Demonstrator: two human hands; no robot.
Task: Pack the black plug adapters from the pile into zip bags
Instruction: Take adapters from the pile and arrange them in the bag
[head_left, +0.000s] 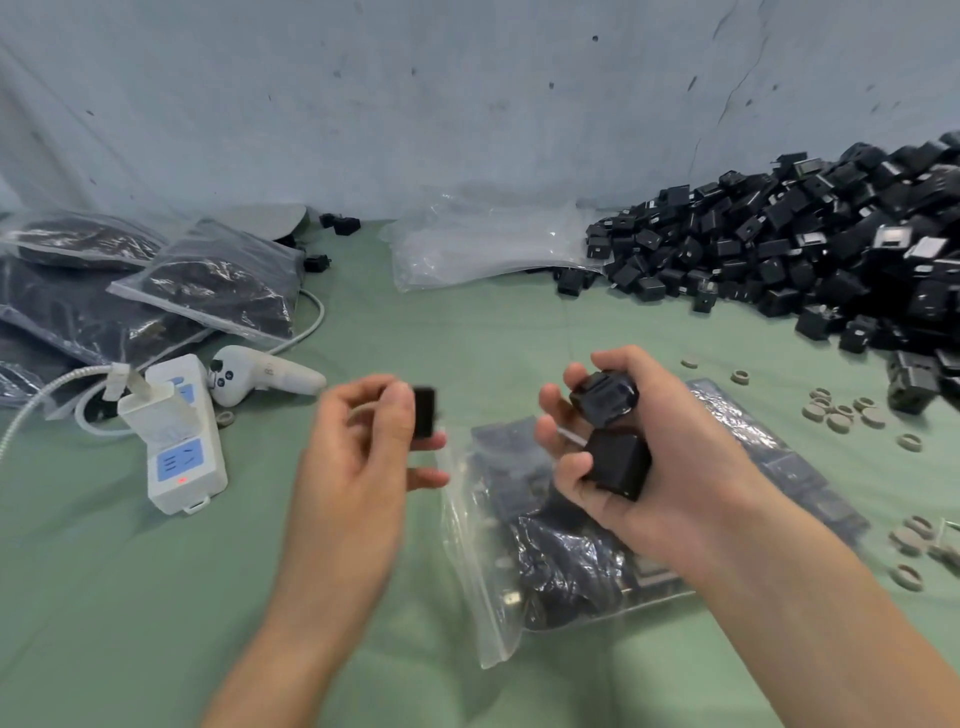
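A big pile of black plug adapters (810, 249) covers the right back of the green surface. My left hand (358, 447) pinches one black adapter (425, 418) between thumb and fingers, held above the surface at centre. My right hand (639, 457) grips two black adapters (610, 441), one above the other, over a clear zip bag (524, 571) partly filled with adapters. The bag lies flat with its mouth towards the left, just right of my left hand.
Several filled zip bags (208, 280) lie stacked at the left. A stack of empty clear bags (483, 249) sits at the back centre. A white power strip (176, 441) with cable and a white controller (260, 374) lie left of centre. Several grey rings (841, 410) are scattered at the right.
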